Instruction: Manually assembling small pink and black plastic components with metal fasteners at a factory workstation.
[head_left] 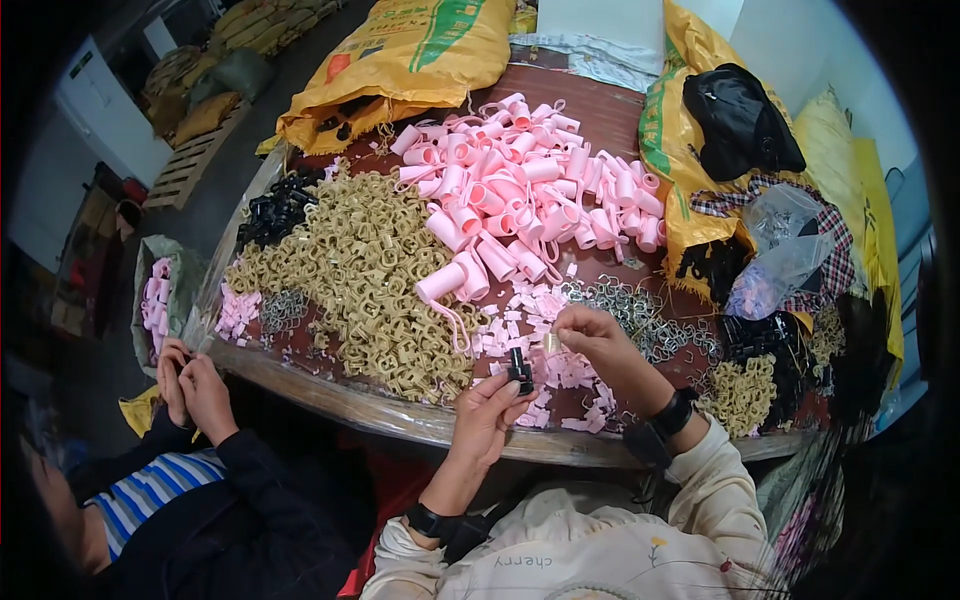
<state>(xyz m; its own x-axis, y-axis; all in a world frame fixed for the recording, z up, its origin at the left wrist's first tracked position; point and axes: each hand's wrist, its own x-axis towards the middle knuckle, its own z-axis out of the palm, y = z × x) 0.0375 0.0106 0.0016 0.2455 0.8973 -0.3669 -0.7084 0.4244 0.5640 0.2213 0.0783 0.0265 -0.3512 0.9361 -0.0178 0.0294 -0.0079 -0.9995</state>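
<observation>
My left hand (487,410) pinches a small black plastic part (520,368) upright between thumb and fingers, just above the table's near edge. A short way to its right, my right hand (592,338) holds a small pale piece (551,343) at its fingertips. Both hands hover over scattered small pink flat pieces (540,365). A pile of pink plastic tubes (520,190) lies beyond them, and a heap of beige plastic parts (365,270) spreads to the left. Metal wire clips (640,315) lie just behind my right hand.
Another person sits at the lower left, both hands (193,385) together at the round table's edge (330,398). Black parts (275,208) lie far left. Yellow sacks (410,55), a black bag (740,120) and a clear plastic bag (785,255) ring the table.
</observation>
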